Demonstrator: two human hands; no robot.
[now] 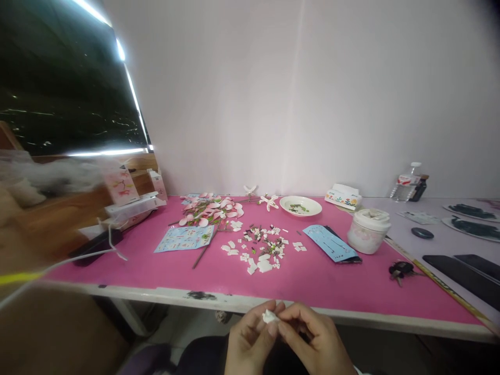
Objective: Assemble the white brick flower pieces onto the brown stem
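A small white piece (269,316) is pinched between my two hands, low in the view, just in front of the table's edge. My left hand (252,338) grips it with thumb and fingers from the left. The thumb and forefinger of my right hand (314,336) close on its right side. Beyond them, loose white pieces (264,265) and small brown and green parts (275,246) lie scattered on the pink table mat (234,284). Pink-petalled branches (214,208) lie behind to the left, with a white flower (269,202) near the wall.
A blue printed sheet (185,238) lies left; a blue packet (332,244) and white canister (368,230) stand or lie right. A white plate (300,205) holds green bits. Further right are keys (402,271), a bottle (407,182) and a tissue pack (342,197).
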